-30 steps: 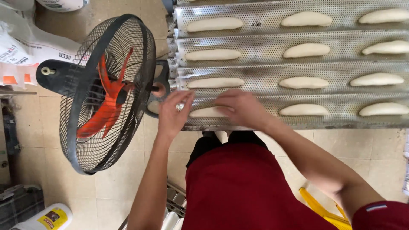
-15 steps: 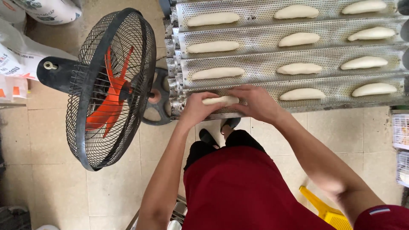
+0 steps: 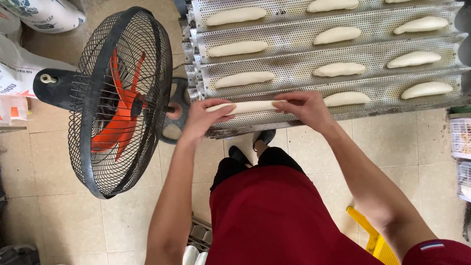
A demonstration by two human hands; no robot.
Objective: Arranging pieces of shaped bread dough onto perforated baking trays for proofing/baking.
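A long pale dough piece (image 3: 248,106) lies stretched in the nearest groove of a perforated metal baking tray (image 3: 294,37). My left hand (image 3: 203,118) pinches its left end and my right hand (image 3: 306,109) pinches its right end. Several other shaped dough pieces rest in the tray's grooves, such as one (image 3: 244,79) just beyond my hands and another (image 3: 346,98) to the right of my right hand.
A black standing fan (image 3: 120,98) with orange blades stands close on the left, beside my left arm. White sacks (image 3: 46,12) lie at the top left. A yellow object (image 3: 370,235) sits on the tiled floor at the lower right. Wire baskets (image 3: 461,147) line the right edge.
Both hands came together on the nearest groove, then drew apart along it. The dough piece between them is now longer and thinner.
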